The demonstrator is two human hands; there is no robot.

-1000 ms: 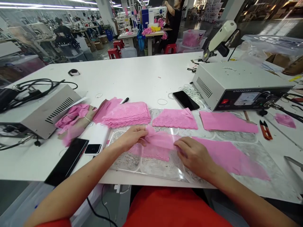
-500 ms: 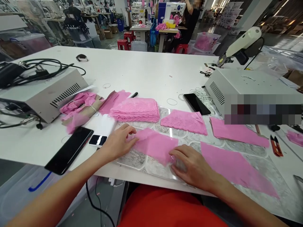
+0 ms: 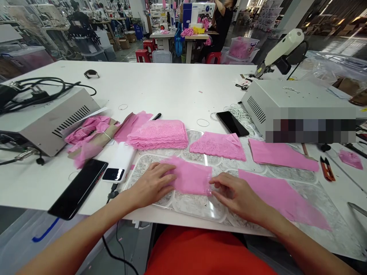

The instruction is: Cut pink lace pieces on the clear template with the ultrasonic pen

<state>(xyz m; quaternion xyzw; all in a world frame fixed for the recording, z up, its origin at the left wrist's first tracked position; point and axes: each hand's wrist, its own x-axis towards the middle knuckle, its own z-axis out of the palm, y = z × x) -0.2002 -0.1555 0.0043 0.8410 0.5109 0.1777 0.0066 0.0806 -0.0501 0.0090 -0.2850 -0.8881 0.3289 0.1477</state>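
Cloth piece (image 3: 192,177) lying on a clear mat (image 3: 200,208), nearer to you than the cloth stack (image 3: 157,135) and slightly to its right. Your left hand (image 3: 153,181) rests on the left end of the piece, fingers spread and a little bent; your right hand (image 3: 236,193) curves at the opposite end, thumb apart from forefinger, with no cloth visibly nipped between them. This placing at both ends probably serves to keep the thin material flat. Right of the stack lie a scalloped piece (image 3: 218,145) and a plain panel (image 3: 283,154), apparently set apart so that neither covers the other. Left of the stack is a tied bundle (image 3: 91,133), its band presumably keeping it gathered. Surface: a white table (image 3: 160,91), with a grey box (image 3: 54,122) left of the stack and a second box (image 3: 292,99) far to its right. Room: well beyond the stack, red stools (image 3: 142,56), a sewing machine (image 3: 203,8) and a seated person (image 3: 223,26); finer detail there is too small to tell
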